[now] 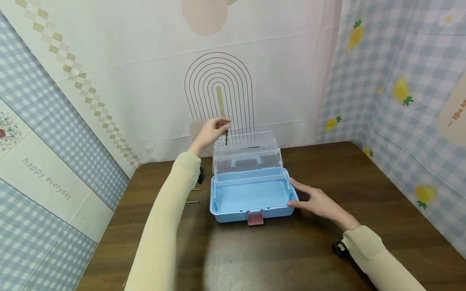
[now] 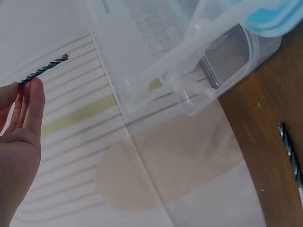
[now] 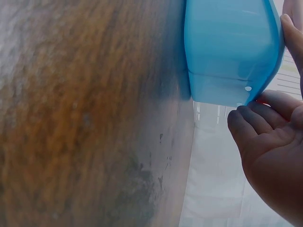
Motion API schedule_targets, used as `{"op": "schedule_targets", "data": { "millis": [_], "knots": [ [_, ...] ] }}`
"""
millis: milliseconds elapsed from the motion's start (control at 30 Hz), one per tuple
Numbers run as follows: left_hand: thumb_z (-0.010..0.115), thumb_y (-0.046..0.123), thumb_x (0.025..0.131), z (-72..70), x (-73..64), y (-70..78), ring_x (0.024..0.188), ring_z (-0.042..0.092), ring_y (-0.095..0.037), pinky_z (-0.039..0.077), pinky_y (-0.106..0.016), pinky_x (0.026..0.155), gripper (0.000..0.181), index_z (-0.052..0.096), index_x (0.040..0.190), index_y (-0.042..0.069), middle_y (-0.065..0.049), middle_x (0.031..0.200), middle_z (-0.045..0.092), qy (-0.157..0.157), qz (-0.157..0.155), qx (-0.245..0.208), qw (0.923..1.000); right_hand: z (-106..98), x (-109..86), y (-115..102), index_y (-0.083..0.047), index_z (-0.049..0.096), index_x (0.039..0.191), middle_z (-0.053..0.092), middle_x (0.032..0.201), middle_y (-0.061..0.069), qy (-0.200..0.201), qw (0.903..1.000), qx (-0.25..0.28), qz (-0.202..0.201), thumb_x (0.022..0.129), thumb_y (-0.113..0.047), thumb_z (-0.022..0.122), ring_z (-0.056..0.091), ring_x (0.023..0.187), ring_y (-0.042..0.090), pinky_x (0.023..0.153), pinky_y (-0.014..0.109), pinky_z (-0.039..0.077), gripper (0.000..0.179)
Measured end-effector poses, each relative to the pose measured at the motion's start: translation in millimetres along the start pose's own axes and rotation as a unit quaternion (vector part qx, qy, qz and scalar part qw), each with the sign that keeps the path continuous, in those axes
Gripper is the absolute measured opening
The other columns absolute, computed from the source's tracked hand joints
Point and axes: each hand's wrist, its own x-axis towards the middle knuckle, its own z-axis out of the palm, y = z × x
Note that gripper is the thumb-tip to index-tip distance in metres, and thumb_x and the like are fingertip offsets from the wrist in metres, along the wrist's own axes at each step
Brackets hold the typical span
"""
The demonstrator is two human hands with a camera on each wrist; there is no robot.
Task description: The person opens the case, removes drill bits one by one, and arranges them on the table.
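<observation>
My left hand [image 1: 212, 131] pinches a dark twist drill bit [image 2: 45, 69] between thumb and fingers. In the head view the bit points down over the raised clear trays [image 1: 247, 159] of a light blue toolbox [image 1: 251, 216]. Another drill bit [image 1: 251, 147] lies in the upper clear tray. My right hand [image 1: 320, 202] holds the box by its right rim, thumb near the front corner and fingers farther back. The right wrist view shows its fingertips [image 3: 244, 116] against the blue wall. The box's blue bottom holds nothing visible.
Two more drill bits [image 1: 193, 202] lie on the brown wooden table [image 1: 240, 258] left of the box, partly hidden by the left sleeve. A pink latch [image 1: 255, 218] hangs at the box's front. A patterned cloth wall [image 1: 156, 101] stands close behind.
</observation>
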Motion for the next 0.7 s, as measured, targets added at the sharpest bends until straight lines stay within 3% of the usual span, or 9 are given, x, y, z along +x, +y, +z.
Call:
{"op": "schedule_targets", "data": {
  "millis": [167, 267, 433, 533, 700],
  "knots": [
    [0.057, 0.008, 0.103, -16.8, -10.1, -10.6, 0.105, 0.066, -0.03, 0.055, -0.034, 0.093, 0.034, 0.057, 0.133, -0.008, -0.026, 0.123, 0.061, 0.057, -0.024, -0.097, 0.9934, 0.7, 0.5, -0.6, -0.021, 0.028, 0.16, 0.025, 0.163, 0.016, 0.0, 1.0, -0.005, 0.001, 0.089, -0.057, 0.07, 0.027, 0.146, 0.043, 0.109, 0.067, 0.031, 0.091],
    [0.059, 0.007, 0.102, -27.6, -17.2, -18.1, 0.101, 0.066, -0.025, 0.056, -0.03, 0.091, 0.035, 0.055, 0.132, -0.012, -0.028, 0.122, 0.06, 0.088, -0.04, -0.151, 0.9838, -0.1, 1.5, -1.0, -0.021, 0.028, 0.161, 0.025, 0.163, 0.016, 0.0, 1.0, -0.01, 0.001, 0.089, -0.058, 0.07, 0.027, 0.146, 0.043, 0.109, 0.067, 0.031, 0.091],
    [0.062, 0.008, 0.101, -46.6, -35.5, -32.1, 0.094, 0.067, -0.02, 0.056, -0.028, 0.09, 0.032, 0.057, 0.126, -0.011, -0.021, 0.112, 0.062, 0.126, -0.06, -0.217, 0.9661, -1.5, 2.9, -0.5, -0.02, 0.028, 0.16, 0.025, 0.163, 0.016, 0.0, 0.9999, -0.01, -0.004, 0.09, -0.057, 0.07, 0.027, 0.147, 0.043, 0.11, 0.067, 0.031, 0.09],
    [0.063, 0.008, 0.1, -57.3, -49.6, -39.4, 0.091, 0.068, -0.015, 0.056, -0.027, 0.089, 0.028, 0.059, 0.122, -0.008, -0.015, 0.106, 0.064, 0.142, -0.063, -0.232, 0.9602, -2.0, 3.2, 0.6, -0.021, 0.028, 0.16, 0.025, 0.163, 0.016, -0.002, 0.9999, -0.012, -0.002, 0.089, -0.058, 0.069, 0.027, 0.147, 0.043, 0.11, 0.067, 0.031, 0.09],
    [0.062, 0.009, 0.101, -75.4, -76.2, -48.1, 0.092, 0.068, -0.014, 0.056, -0.027, 0.089, 0.033, 0.053, 0.125, -0.012, -0.012, 0.106, 0.063, 0.146, -0.065, -0.235, 0.9589, -3.2, 3.9, 2.0, -0.021, 0.028, 0.161, 0.025, 0.163, 0.016, -0.003, 0.9999, -0.013, -0.001, 0.089, -0.058, 0.069, 0.026, 0.147, 0.044, 0.109, 0.067, 0.031, 0.091]
  ]
}}
